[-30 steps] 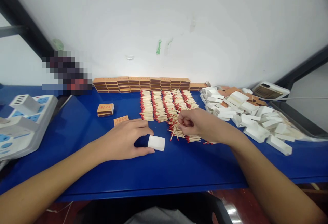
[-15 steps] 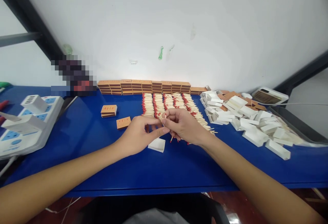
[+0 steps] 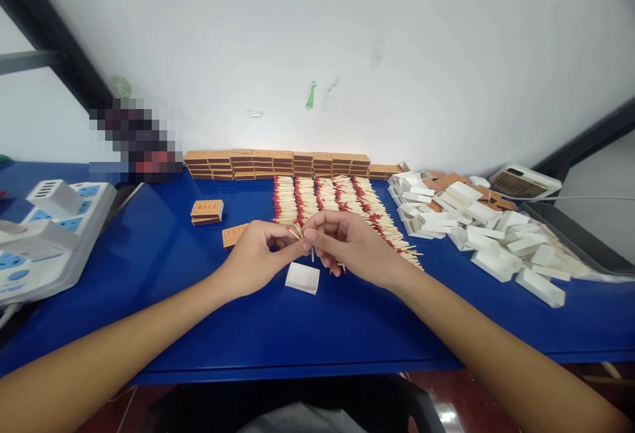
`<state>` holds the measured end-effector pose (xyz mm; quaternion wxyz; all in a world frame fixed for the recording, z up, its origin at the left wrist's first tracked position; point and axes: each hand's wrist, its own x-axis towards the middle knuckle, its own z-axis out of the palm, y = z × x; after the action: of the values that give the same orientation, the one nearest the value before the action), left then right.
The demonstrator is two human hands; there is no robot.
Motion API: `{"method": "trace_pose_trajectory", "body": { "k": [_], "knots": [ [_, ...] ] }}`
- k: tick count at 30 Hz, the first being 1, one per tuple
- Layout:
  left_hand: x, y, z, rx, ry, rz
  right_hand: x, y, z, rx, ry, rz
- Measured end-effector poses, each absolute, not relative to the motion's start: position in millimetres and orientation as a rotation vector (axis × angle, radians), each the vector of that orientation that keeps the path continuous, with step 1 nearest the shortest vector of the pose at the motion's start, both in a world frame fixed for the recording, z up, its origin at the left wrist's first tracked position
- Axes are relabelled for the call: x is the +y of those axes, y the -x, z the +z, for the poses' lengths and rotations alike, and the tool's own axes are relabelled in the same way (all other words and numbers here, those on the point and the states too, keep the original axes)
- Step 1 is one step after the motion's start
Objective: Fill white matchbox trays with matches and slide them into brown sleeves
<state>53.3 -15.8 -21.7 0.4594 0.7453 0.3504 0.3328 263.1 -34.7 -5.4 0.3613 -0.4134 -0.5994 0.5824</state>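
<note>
Several matches, slim pale sticks, some with red heads visible, are gripped above the bench between the fingers of the left hand and the right hand; their exact count is hidden. One white tray lies just below the hands. Five rows of red-headed sticks stand behind them. Orange boxes: two stacked in a short pile at left, one single box partly covered by the left hand. White heap at right: too jumbled to count.
</note>
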Motion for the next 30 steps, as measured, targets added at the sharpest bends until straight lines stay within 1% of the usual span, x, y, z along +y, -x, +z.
{"method": "trace_pose_trajectory", "body": {
  "k": [5,11,17,19,22,30],
  "knots": [
    [-14,-49,-24,0.881,-1.733,0.825,-38,-262,-5,-1.51,1.071,1.455],
    [-13,-47,-22,0.97,-1.629,0.858,-42,-261,-7,-1.568,1.233,1.301],
    [-8,-45,-24,1.024,-1.638,0.902,-41,-272,-12,-1.99,1.43,0.703],
    [-6,-44,-21,1.036,-1.666,0.936,-39,-277,-10,-2.152,1.48,0.566],
    [-2,-40,-15,1.009,-1.706,1.011,-38,-283,-8,-2.339,1.438,0.428],
    [10,-31,-9,1.05,-1.765,1.09,-32,-282,-12,-2.522,1.388,0.376]
  ]
}}
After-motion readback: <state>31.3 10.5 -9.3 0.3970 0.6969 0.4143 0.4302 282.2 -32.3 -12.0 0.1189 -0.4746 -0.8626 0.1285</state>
